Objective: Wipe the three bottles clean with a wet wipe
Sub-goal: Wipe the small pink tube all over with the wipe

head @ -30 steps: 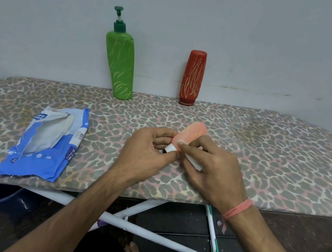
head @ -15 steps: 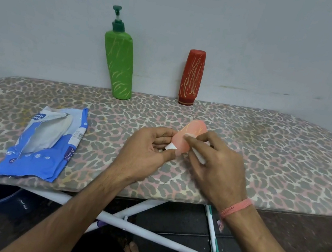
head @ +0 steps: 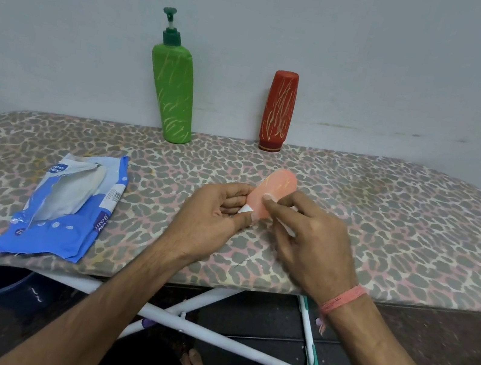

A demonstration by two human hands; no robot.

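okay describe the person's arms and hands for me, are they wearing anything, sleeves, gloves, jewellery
Both forearms are bare, with no sleeves in view, and there are no gloves on the left hand or the right hand. The only thing worn is a bunched orange-pink thread band around the right wrist. No rings or watch show.

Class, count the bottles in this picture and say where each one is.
3: green pump bottle and red bottle upright at the wall; peach bottle held in both hands.
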